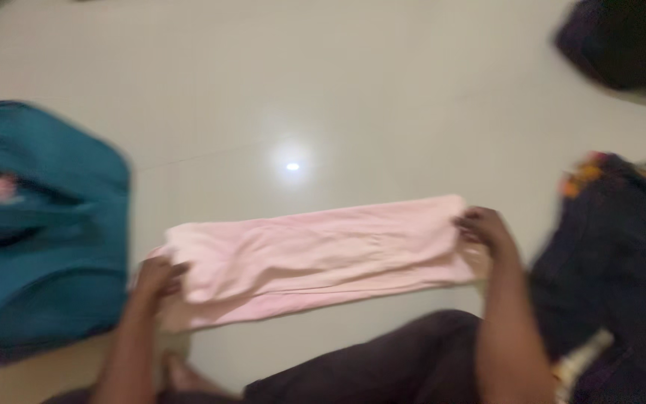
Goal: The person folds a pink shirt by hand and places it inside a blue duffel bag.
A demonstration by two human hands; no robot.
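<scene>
Dark trouser leg (383, 359) of the seated person, nearest the camera, lay across the lower edge of the head view, with both forearms reaching out over it.

Item: pink cloth (315, 251), laid flat on the pale floor (323, 90) as a long band, slightly tilted. Judged already folded lengthwise at least once, since a doubled layer showed along its near edge; the ends had not yet been brought together, so the crosswise fold appeared to remain.

Left hand (157, 275): fingers curled down on the cloth's left end, closed upon its edge.

Right hand (484, 228): fingers pinched together on the cloth's right end, gripping the upper corner. Motion blur hid how many layers either hand held.

Surroundings: teal bag (39, 224) on the floor just left of the cloth; dark navy garment pile (614, 262) just right of the right forearm; black bundle (622, 41) at the far right corner, well apart.
</scene>
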